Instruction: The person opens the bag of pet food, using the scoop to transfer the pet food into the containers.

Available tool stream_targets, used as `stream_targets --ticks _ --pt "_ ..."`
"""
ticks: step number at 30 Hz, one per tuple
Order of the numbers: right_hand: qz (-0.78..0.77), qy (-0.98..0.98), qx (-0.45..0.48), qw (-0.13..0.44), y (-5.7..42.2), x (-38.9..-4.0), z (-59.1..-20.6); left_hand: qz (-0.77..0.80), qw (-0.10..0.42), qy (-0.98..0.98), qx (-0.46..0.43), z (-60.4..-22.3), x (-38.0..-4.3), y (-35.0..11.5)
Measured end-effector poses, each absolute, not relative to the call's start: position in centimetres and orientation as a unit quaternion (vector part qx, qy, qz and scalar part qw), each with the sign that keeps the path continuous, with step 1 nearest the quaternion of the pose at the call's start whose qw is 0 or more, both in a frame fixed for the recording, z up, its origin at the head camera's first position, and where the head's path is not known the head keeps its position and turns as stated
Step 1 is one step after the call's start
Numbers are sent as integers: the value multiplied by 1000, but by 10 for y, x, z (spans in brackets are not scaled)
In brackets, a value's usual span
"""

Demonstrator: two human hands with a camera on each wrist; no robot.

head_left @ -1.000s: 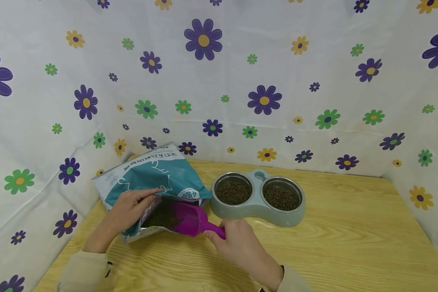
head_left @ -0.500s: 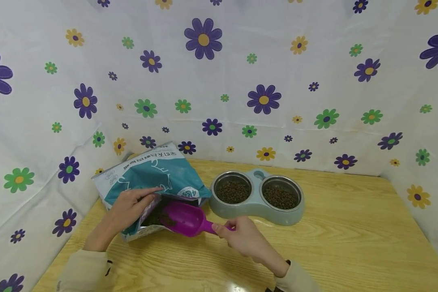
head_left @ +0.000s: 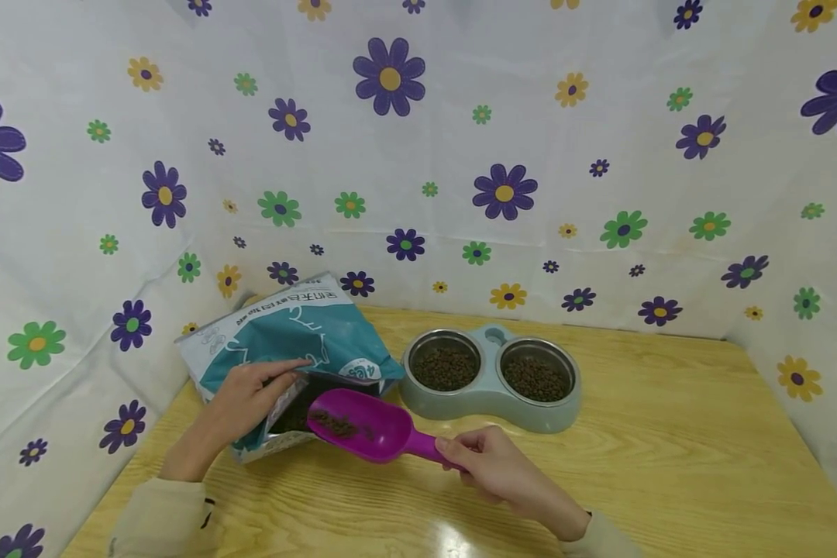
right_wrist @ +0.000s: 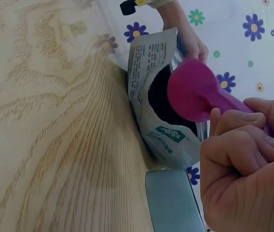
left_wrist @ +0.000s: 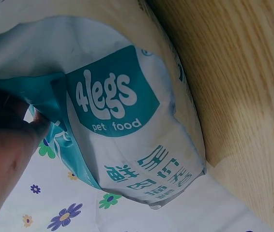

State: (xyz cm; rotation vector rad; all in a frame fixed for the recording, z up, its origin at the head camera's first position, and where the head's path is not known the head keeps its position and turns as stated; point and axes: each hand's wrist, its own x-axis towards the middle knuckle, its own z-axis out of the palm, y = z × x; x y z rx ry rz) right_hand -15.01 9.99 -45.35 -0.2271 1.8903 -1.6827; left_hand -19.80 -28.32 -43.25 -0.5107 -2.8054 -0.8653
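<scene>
A teal and white pet food bag (head_left: 345, 333) lies with its mouth toward me; its "4legs" label shows in the left wrist view. My left hand (head_left: 244, 399) grips the upper lip of the bag, index finger along the top, holding the mouth open. A magenta scoop (head_left: 390, 434) is at the mouth, its front end overlapping the opening in the head view. Some brown kibble (head_left: 335, 423) lies toward the scoop's front. My right hand (head_left: 498, 469) holds the scoop by its handle, thumb on top and fingers curled beneath, as the right wrist view (right_wrist: 243, 164) also shows.
Just right of the bag stands a pale blue double feeder (head_left: 490, 358). Its two metal bowls each contain brown kibble. Everything rests on a wood-grain table (head_left: 669, 434), bordered at the back and sides by a white flower-print cloth (head_left: 432, 147).
My right hand has drawn the scoop out of the bag, to the right and toward me, with kibble in it. My left hand and the bag stay in place.
</scene>
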Motion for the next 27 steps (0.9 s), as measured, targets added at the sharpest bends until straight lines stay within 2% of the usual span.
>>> stream_targets --ticks 8,16,21,27 --pt "-664 676 -132 292 116 -147 -445 -290 88 -937 -177 -433 -198 -283" --pt "-686 653 -184 264 138 -147 -437 -285 90 -938 -176 -433 -198 -282" --pt "-677 672 -163 250 159 -150 -433 -284 88 -939 -175 -433 -198 -282" --pt "-638 733 -94 216 190 -154 -426 -285 82 -939 -171 -432 -198 -282"
